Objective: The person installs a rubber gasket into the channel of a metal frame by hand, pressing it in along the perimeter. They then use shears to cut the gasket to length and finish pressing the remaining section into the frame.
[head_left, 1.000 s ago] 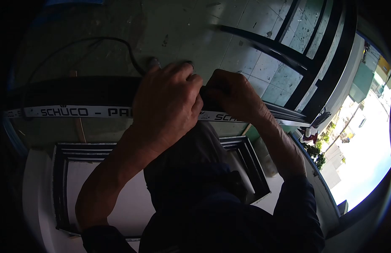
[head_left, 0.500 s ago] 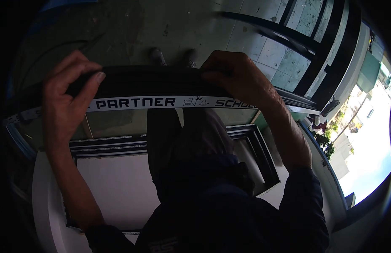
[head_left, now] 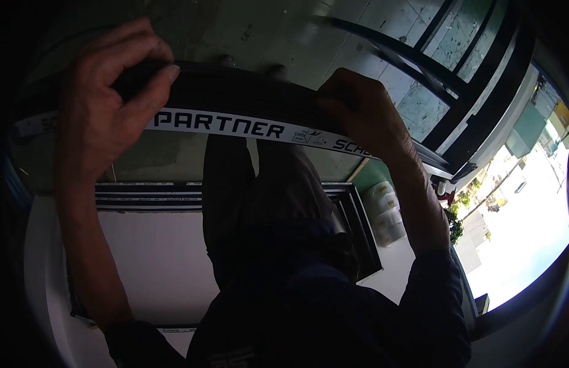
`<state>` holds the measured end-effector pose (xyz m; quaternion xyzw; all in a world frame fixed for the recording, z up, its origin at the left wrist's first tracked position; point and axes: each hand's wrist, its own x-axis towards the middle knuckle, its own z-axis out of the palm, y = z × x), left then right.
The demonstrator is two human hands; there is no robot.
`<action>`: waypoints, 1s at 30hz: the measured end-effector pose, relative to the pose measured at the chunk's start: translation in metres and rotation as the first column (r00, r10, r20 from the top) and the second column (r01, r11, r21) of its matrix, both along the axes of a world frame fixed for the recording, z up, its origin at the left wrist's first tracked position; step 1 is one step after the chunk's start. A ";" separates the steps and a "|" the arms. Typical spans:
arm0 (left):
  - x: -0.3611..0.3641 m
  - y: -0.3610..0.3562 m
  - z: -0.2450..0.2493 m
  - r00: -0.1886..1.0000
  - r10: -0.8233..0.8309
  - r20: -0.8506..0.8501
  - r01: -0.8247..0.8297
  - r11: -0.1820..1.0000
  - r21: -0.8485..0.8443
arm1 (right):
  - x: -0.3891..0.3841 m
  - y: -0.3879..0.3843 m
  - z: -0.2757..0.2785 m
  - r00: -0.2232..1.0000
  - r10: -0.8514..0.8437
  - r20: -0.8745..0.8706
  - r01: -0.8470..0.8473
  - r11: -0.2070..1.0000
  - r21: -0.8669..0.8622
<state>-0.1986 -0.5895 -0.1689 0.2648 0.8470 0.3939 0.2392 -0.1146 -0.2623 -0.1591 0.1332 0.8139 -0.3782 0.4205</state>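
A long black frame profile (head_left: 235, 98) runs across the view, with a white protective strip printed "PARTNER" along its near face. My left hand (head_left: 106, 104) grips the profile at the left, fingers curled over its top edge. My right hand (head_left: 364, 113) grips it further right, fingers wrapped over the top. Both forearms reach up from my dark sleeves. My legs in dark trousers stand below the profile.
A black window frame (head_left: 358, 227) with a white panel lies flat on the floor beneath me. More black frame bars (head_left: 462, 92) stand at the upper right on the tiled floor. Stacked plastic containers (head_left: 385, 211) sit beside the lying frame. A bright street shows at the right.
My left hand slid from beside the right hand out to the left along the profile. The profile has since risen in the view and tilted, its left end higher.
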 end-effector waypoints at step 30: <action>0.007 0.006 -0.002 0.992 0.066 -0.110 -0.063 0.998 0.029 | -0.008 -0.024 0.003 1.000 -0.002 -0.007 0.002 1.000 0.024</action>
